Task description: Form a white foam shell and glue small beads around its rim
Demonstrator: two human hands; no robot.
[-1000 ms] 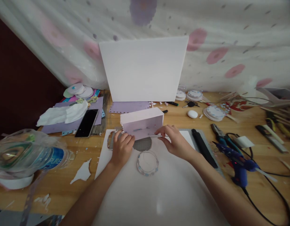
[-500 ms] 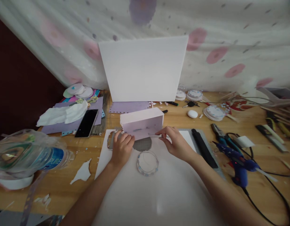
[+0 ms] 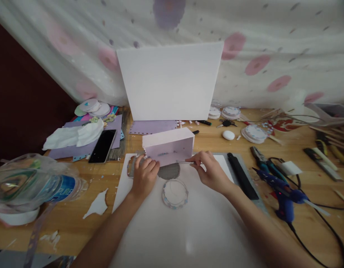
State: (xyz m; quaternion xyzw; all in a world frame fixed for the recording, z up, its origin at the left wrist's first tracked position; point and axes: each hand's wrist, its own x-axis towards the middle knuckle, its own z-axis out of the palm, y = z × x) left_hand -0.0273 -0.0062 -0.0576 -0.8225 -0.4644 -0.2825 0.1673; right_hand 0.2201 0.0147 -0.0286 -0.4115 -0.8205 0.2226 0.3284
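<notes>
A pale lilac paper box (image 3: 169, 138) stands with its open side facing me, and several small beads (image 3: 163, 153) lie inside it. My left hand (image 3: 144, 175) is closed over the box's lower left edge, its fingertips partly hidden. Beneath that hand and the box lies a grey, rounded mat-like piece (image 3: 169, 172). My right hand (image 3: 212, 171) pinches thin metal tweezers (image 3: 185, 162), whose tip points left at the box's lower right front edge. In front of both hands, a ring of beaded wire (image 3: 175, 193) rests on the white board (image 3: 160, 230).
A white panel (image 3: 172, 82) stands behind the box. On the right lie a black bar-like case (image 3: 241, 175), pliers (image 3: 259, 158) and a blue glue gun (image 3: 283, 197) with its cable. On the left are a phone (image 3: 103, 146), a water bottle (image 3: 57, 186) and torn white scraps (image 3: 97, 204).
My right hand has shifted slightly right and down with the tweezers, whose tip stays near the box's edge. My left hand and the box have stayed put.
</notes>
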